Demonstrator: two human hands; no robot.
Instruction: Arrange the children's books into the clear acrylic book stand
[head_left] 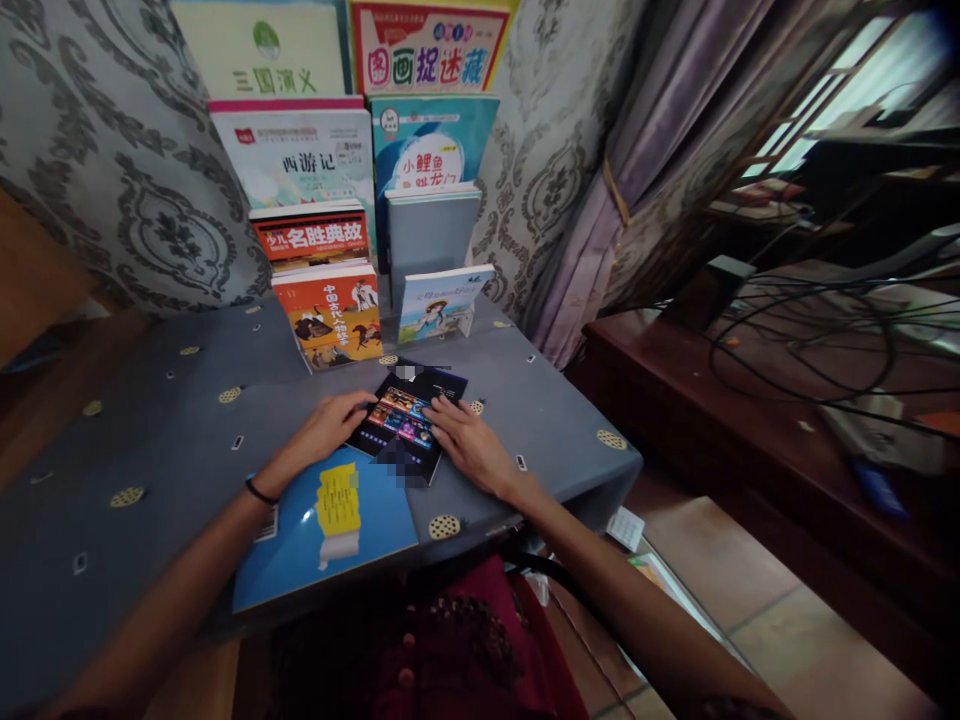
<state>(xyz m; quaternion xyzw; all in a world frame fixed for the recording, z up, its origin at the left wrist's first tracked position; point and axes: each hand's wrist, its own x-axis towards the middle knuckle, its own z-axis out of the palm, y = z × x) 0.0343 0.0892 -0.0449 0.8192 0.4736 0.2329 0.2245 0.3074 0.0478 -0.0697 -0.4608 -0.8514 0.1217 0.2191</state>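
A dark book point(401, 420) with colourful pictures on its cover lies slightly turned on the table, partly over a blue book point(300, 540). At its left edge rests my left hand point(326, 430), fingers stretched out and touching the cover's side. My right hand point(472, 445) lies on the right edge with fingers spread over the cover. Neither hand visibly lifts the book. The blue book is face down near the table's front edge, with a yellow patch on it, beneath my left wrist.
Behind stands a tiered display of books, with an orange book point(337, 320) and a pale blue book point(442, 305) at the front. The table point(180, 420) has a grey pineapple-print cover. To the right are a purple curtain point(581, 230) and a dark red cabinet point(652, 390) with tangled black cables.
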